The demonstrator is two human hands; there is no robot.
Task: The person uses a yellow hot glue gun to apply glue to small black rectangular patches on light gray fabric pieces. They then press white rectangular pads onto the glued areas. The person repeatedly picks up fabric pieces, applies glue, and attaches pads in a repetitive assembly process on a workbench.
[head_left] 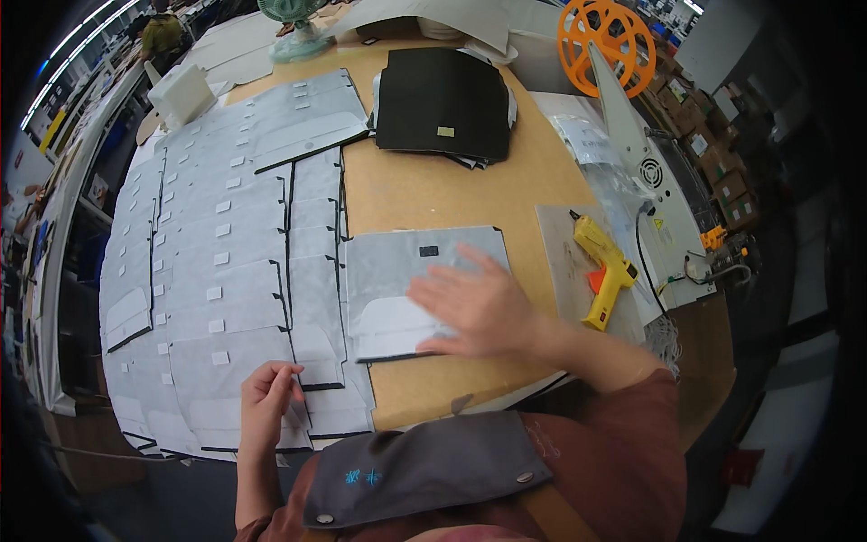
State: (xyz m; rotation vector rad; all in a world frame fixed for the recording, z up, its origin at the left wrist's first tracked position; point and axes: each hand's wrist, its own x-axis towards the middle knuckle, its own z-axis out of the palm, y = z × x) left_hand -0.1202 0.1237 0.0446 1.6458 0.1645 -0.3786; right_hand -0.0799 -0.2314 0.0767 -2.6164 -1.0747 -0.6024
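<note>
A grey fabric panel (383, 266) with dark edging lies flat on the tan table. Near its far edge is a small black patch (429, 251), and a pale, rounded-corner section (388, 327) covers its near part. My right hand (474, 309) is over this panel, fingers spread and holding nothing; whether it touches the cloth I cannot tell. To the left, my left hand (269, 395) is closed above the overlapping grey panels (248, 312), its fingertips pinched together. Anything between those fingers is hidden or too small to make out. Small white tabs dot these panels in rows.
A stack of black sheets (442, 99) sits at the far middle. On the right, a yellow glue gun (606, 271) lies on a pale board, beside a machine with an orange reel (606, 45). A green fan (298, 32) and white container (181, 95) stand far left.
</note>
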